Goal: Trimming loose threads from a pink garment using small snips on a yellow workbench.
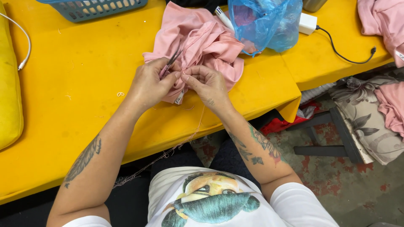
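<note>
While both hands pinch it, pink garment (202, 42) lies crumpled.

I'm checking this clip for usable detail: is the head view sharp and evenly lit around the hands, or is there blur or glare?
Head view: even, soft light, no harsh glare on the yellow table; left hand, right hand and pink cloth look sharp; the snips are thin and hard to make out; edges bend slightly from the wide lens.

The pink garment (202, 42) is soft, matt knit cloth, creased. The thread snips (170, 63) look like dull metal. The table (84, 84) has a matt yellow covering, scuffed and linty. The bag (265, 23) is thin, glossy blue plastic; the basket (92, 7) is hard blue plastic.
</note>
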